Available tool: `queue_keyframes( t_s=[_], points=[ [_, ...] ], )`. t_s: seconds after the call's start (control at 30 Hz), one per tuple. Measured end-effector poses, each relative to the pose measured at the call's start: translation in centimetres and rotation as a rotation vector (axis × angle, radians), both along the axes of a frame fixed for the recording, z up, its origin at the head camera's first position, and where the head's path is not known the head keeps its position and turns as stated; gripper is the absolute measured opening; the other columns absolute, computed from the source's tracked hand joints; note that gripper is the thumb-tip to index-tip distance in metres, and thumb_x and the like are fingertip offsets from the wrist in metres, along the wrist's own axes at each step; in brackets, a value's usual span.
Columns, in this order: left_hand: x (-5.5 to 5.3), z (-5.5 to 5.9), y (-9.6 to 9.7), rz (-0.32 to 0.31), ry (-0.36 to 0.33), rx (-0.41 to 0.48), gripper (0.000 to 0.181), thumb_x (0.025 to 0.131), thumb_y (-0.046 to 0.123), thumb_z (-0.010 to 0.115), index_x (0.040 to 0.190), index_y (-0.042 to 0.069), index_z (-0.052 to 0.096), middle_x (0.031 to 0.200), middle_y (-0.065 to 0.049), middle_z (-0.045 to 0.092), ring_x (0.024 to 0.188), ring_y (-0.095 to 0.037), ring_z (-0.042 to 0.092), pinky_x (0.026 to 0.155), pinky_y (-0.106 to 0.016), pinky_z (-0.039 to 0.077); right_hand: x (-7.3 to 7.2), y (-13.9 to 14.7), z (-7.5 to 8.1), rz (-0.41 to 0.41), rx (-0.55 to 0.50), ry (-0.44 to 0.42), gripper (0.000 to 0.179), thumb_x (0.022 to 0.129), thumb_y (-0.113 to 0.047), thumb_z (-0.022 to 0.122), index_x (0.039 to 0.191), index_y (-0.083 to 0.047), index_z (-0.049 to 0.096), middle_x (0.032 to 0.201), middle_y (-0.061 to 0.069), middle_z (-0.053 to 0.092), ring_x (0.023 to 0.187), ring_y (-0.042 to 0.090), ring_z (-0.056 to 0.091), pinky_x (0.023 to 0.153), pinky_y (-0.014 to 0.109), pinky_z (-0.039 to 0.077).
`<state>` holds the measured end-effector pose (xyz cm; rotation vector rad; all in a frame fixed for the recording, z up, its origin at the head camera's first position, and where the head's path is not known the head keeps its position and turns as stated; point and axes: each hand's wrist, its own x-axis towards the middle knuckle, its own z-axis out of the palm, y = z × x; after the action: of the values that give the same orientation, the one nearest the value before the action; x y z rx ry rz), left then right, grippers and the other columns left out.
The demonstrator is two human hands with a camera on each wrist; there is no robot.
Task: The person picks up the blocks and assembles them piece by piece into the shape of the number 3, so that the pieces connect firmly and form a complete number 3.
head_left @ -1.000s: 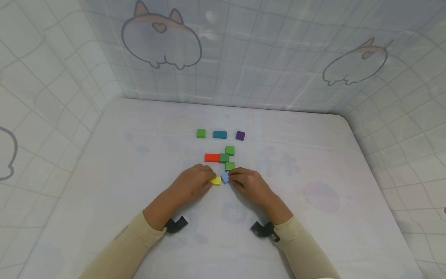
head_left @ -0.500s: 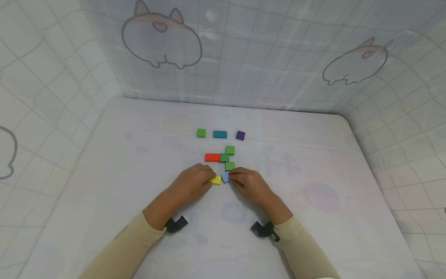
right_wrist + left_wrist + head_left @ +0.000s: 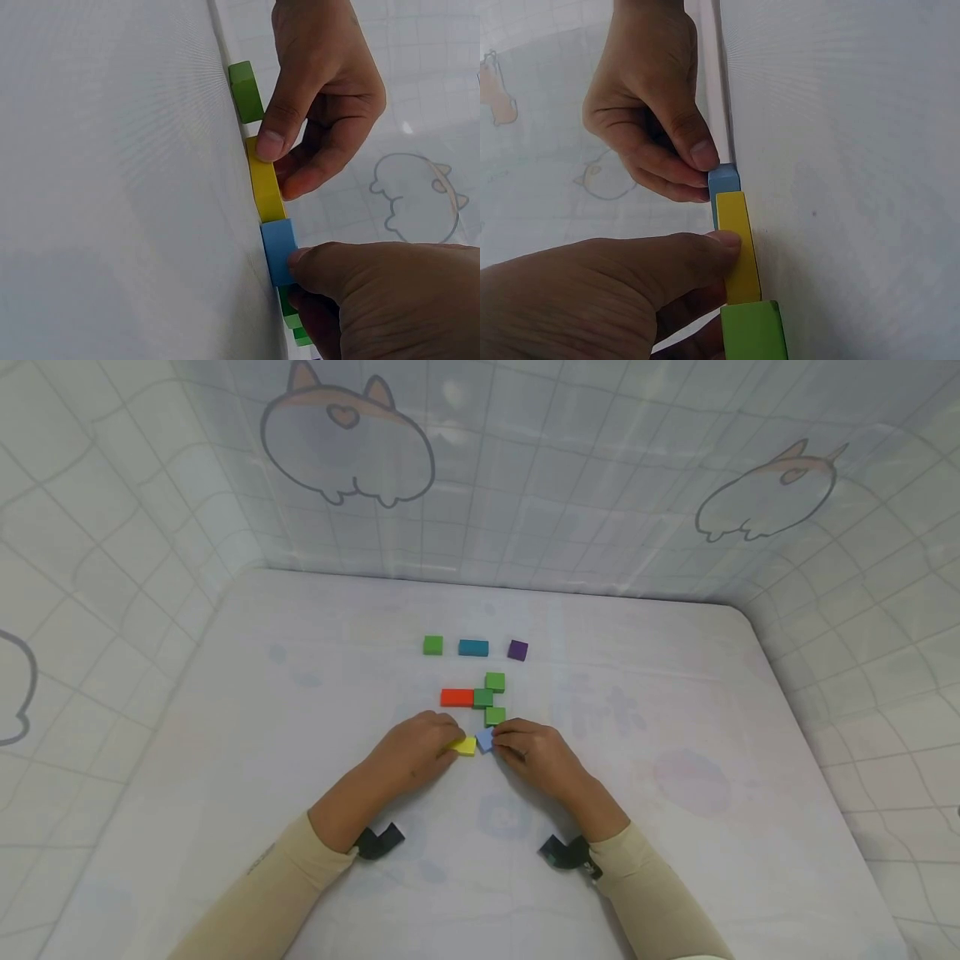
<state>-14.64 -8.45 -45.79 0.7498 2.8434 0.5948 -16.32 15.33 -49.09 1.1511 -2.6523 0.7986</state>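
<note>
My left hand (image 3: 414, 753) pinches a yellow block (image 3: 467, 746) between thumb and fingers at the middle of the table. Just to its right, my right hand (image 3: 542, 758) pinches a light blue block (image 3: 485, 740), which sits slightly turned. In the right wrist view the yellow block (image 3: 266, 180) and the blue block (image 3: 279, 251) appear end to end. A green block (image 3: 754, 331) shows left of the yellow one in the wrist views; in the head view my left hand seems to cover it. Fingertips partly hide both held blocks.
Beyond my hands, a red block (image 3: 457, 697) touches a dark green block (image 3: 483, 698), with light green blocks (image 3: 495, 682) (image 3: 495, 716) at its corners. Farther back stand a green block (image 3: 432, 645), a teal block (image 3: 473, 647) and a purple block (image 3: 517, 650). Patterned curtains (image 3: 555, 477) surround the white table (image 3: 637, 693).
</note>
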Motion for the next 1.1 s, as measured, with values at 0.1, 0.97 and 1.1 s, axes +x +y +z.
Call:
queue_keyframes(
  t_s=[0.1,0.97,1.1],
  points=[
    [0.0,0.1,0.0,0.001,-0.003,0.001,0.024,0.092,0.014,0.070,0.115,0.010,0.073,0.113,0.000,0.070,0.108,-0.019,0.060,0.095,-0.035,0.054,0.0,0.0,0.1,0.001,0.001,0.002,0.020,0.083,-0.006,0.080,0.104,-0.006,0.079,0.108,0.002,0.074,0.102,0.012,0.069,0.092,0.024,0.055],
    [-0.6,1.2,-1.7,0.041,-0.101,-0.062,0.042,0.089,0.029,0.074,0.127,0.012,0.067,0.129,-0.002,0.064,0.126,-0.023,0.054,0.105,-0.042,0.049,0.2,0.1,0.5,-0.031,-0.011,0.010,0.020,0.085,-0.010,0.079,0.105,-0.007,0.078,0.106,0.001,0.074,0.101,0.012,0.070,0.093,0.026,0.054],
    [-0.7,1.2,-1.8,0.031,-0.119,-0.076,0.042,0.090,0.029,0.074,0.128,0.013,0.067,0.129,-0.001,0.064,0.126,-0.023,0.053,0.106,-0.042,0.048,0.2,0.0,0.5,-0.029,-0.014,0.013,0.021,0.085,-0.010,0.080,0.105,-0.008,0.078,0.107,0.001,0.074,0.102,0.012,0.070,0.093,0.026,0.054]
  ],
)
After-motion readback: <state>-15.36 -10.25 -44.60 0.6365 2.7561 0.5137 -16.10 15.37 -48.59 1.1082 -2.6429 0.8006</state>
